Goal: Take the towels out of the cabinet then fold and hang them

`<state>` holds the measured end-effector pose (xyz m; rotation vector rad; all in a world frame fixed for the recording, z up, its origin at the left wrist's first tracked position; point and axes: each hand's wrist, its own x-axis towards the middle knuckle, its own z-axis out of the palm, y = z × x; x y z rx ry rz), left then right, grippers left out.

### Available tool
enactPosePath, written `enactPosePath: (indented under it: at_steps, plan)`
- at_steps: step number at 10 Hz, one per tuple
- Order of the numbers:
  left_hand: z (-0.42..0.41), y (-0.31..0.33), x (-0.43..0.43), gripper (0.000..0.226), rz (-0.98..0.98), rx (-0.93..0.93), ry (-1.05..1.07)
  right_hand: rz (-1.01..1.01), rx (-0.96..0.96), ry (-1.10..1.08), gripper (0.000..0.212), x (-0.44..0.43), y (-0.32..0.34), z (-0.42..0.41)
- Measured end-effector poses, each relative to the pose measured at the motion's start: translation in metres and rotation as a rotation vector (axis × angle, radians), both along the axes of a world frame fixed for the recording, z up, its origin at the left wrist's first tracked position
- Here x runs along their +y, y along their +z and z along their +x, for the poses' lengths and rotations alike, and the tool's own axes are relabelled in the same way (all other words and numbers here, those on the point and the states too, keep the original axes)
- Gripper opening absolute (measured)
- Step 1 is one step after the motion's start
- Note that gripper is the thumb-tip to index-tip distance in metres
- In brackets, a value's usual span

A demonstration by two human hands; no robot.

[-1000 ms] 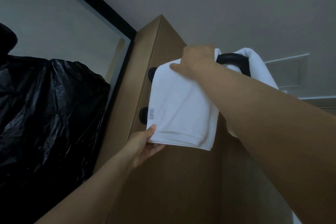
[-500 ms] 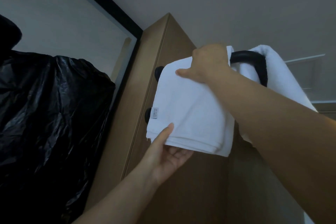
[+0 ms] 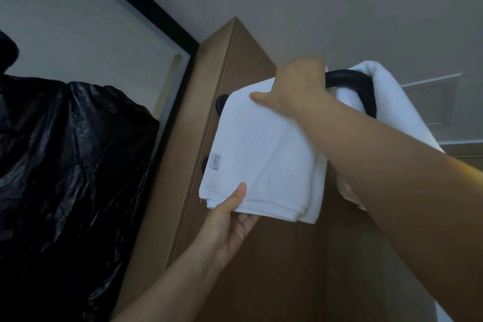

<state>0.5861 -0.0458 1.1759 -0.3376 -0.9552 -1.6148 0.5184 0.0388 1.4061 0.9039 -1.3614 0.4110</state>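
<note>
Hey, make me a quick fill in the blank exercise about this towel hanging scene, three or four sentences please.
The left hand pinches the ___ edge of the folded towel.
The right hand grips that towel's top over a ___ bar.
A second towel hangs at the bar's ___ end.
The small label sits near the folded towel's ___ edge.
Missing words: bottom, black, right, left.

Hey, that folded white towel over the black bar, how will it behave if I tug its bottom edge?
Probably floppy: the folded white cloth towel drapes over the curved black bar and creases where the left hand pinches its lower edge. The bar looks smooth, so a tug could slide it off.
</note>
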Motion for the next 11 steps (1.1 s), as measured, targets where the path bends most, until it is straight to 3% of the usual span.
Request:
enactPosePath:
  at_steps: [5,6,7,8,9,10,11]
  plan:
    - [0.006,-0.001,0.001,0.054,0.043,-0.058,0.023,0.0,-0.044,0.036,0.063,0.011,-0.011,0.003]
    - [0.007,0.0,0.006,0.053,0.083,-0.123,0.104,0.031,-0.044,0.159,0.055,0.018,-0.02,0.001]
    - [0.017,-0.004,0.014,0.05,0.1,-0.387,0.238,0.048,0.008,0.343,0.052,0.03,-0.05,-0.003]
    - [0.041,-0.008,0.028,0.07,0.07,-0.781,0.427,0.071,0.076,0.46,0.046,0.051,-0.086,-0.013]
    - [0.067,-0.009,0.043,0.068,-0.102,-0.981,0.946,0.1,0.06,0.605,0.042,0.077,-0.119,-0.029]
    - [0.083,-0.011,0.059,0.048,-0.339,-0.929,1.526,0.073,-0.001,0.766,0.038,0.099,-0.152,-0.045]
    - [0.088,-0.011,0.078,0.022,-0.455,-0.82,1.669,0.106,-0.132,0.83,0.035,0.111,-0.178,-0.058]
